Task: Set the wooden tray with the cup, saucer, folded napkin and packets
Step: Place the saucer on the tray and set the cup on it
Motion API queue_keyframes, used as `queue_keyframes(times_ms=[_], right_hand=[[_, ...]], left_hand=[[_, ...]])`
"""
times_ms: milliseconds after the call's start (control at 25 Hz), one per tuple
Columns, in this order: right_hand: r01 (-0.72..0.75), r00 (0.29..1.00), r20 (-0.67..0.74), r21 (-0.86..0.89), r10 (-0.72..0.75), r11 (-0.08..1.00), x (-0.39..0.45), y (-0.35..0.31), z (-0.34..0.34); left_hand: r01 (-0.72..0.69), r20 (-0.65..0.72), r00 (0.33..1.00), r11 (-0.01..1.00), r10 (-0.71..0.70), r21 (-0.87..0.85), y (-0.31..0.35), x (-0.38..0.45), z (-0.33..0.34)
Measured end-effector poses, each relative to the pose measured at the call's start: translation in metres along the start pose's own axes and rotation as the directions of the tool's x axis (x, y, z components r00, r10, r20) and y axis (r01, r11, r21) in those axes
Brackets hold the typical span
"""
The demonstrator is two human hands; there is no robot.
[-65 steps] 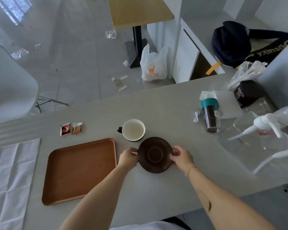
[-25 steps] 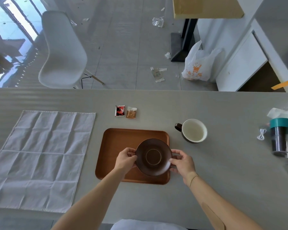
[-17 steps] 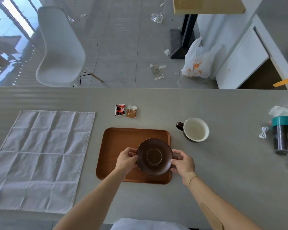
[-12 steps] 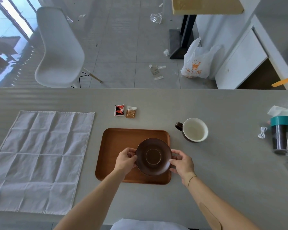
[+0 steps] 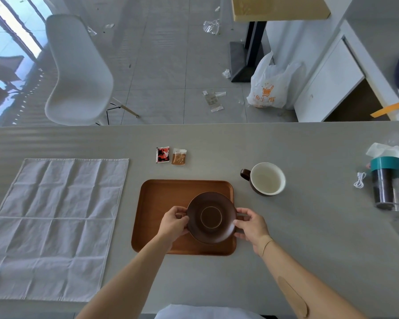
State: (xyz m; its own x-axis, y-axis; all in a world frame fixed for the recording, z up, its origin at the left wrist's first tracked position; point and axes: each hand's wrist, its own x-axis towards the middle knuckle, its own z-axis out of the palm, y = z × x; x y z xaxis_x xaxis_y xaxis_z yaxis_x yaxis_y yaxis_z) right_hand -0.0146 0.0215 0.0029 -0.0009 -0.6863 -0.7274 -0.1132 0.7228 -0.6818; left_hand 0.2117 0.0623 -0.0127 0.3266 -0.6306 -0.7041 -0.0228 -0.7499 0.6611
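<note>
Both hands hold the dark brown saucer (image 5: 211,217) by its rim over the right half of the wooden tray (image 5: 161,203); my left hand (image 5: 174,221) grips the left edge and my right hand (image 5: 250,225) the right edge. Whether the saucer touches the tray I cannot tell. The cup (image 5: 266,178), brown outside and white inside, stands on the table to the right of the tray. A white napkin (image 5: 53,222) lies spread flat at the left. Two packets, one red and black (image 5: 162,154) and one brown (image 5: 179,157), lie beyond the tray.
A teal-lidded dark bottle (image 5: 387,180) and a small white cable (image 5: 359,180) are at the table's right end. Past the far table edge are a white chair (image 5: 76,72), a plastic bag (image 5: 268,88) and litter on the floor.
Since 2.6 s ago both hands have carried the saucer from the bare table left onto the tray area. Over the last second the saucer and hands have barely moved.
</note>
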Motion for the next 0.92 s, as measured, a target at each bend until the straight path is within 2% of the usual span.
queue_keyframes(times_ms=[80, 120, 160, 240, 360, 440, 480, 560, 680, 800, 920], right_hand=[[0.041, 0.999, -0.020, -0.100, -0.043, 0.994, 0.002, 0.003, -0.003], [0.085, 0.994, -0.044, -0.207, -0.096, 0.975, 0.004, 0.005, -0.008], [0.134, 0.985, -0.060, -0.337, -0.163, 0.932, 0.005, 0.008, -0.014], [0.211, 0.943, -0.082, -0.605, -0.323, 0.768, 0.006, 0.015, -0.029], [0.222, 0.823, -0.069, -0.875, -0.564, 0.431, 0.008, 0.035, -0.057], [0.161, 0.795, -0.066, -0.936, -0.603, 0.314, 0.009, 0.050, -0.068], [0.120, 0.808, -0.077, -0.950, -0.585, 0.290, 0.010, 0.056, -0.070], [0.047, 0.845, -0.129, -0.948, -0.519, 0.313, 0.014, 0.066, -0.069], [0.023, 0.875, -0.148, -0.939, -0.462, 0.343, 0.022, 0.072, -0.062], [-0.006, 0.872, -0.163, -0.946, -0.462, 0.324, 0.028, 0.077, -0.060], [-0.027, 0.853, -0.187, -0.948, -0.487, 0.317, 0.030, 0.082, -0.055]], left_hand=[[-0.046, -0.017, 0.999, 0.997, 0.047, 0.065, 0.002, 0.000, -0.003], [-0.098, -0.062, 0.992, 0.988, 0.105, 0.116, 0.005, 0.001, -0.004], [-0.160, -0.114, 0.977, 0.972, 0.181, 0.174, 0.010, 0.002, -0.005], [-0.290, -0.142, 0.930, 0.913, 0.340, 0.286, 0.025, 0.007, -0.002], [-0.438, 0.055, 0.886, 0.791, 0.461, 0.426, 0.058, 0.020, 0.018], [-0.491, 0.221, 0.868, 0.708, 0.444, 0.507, 0.081, 0.032, 0.039], [-0.504, 0.279, 0.863, 0.679, 0.421, 0.534, 0.092, 0.037, 0.050], [-0.513, 0.335, 0.858, 0.647, 0.389, 0.564, 0.112, 0.046, 0.072], [-0.528, 0.397, 0.848, 0.631, 0.351, 0.569, 0.136, 0.055, 0.096], [-0.534, 0.487, 0.832, 0.619, 0.266, 0.575, 0.150, 0.064, 0.116], [-0.493, 0.486, 0.845, 0.677, 0.223, 0.546, 0.151, 0.070, 0.127]])
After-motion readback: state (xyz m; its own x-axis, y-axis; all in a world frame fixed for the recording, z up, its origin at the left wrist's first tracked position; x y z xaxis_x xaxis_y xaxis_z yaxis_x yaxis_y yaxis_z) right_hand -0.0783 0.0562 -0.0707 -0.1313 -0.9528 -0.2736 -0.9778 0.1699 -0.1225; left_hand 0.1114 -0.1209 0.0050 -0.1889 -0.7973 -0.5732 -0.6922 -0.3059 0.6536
